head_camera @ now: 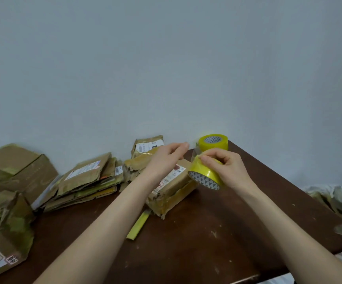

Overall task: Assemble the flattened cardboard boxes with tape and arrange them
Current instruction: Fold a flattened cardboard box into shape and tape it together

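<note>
While my right hand (227, 169) grips the yellow roll of packing tape (205, 176), fingers curled over its rim and the patterned core tipped toward me, I hold it just above the right corner of the worn brown cardboard box (172, 187) that sits on the dark brown wooden worktop (207, 242). I judge the roll is held there so that a length can run straight across the box's top.

My left hand (169, 155) hovers over the far side of the box with thumb and fingertips drawn together (as if pinching the loose clear end, though the tape is too sheer for me to tell whether it holds anything). The box carries a white shipping label and glossy tape along its front edge, so it looks partly sealed.

A second yellow tape roll (214, 142) stands at the worktop's far corner against the pale wall (166, 68), probably a spare kept within reach. To the left lies a stack of flattened cardboard boxes (88, 179), not yet assembled, and beyond it the assembled boxes (18, 169) are grouped along the left edge. A loose yellowish strip (138, 224) lies just in front of the box. The next move calls for laying the tape flat without wrinkles.
</note>
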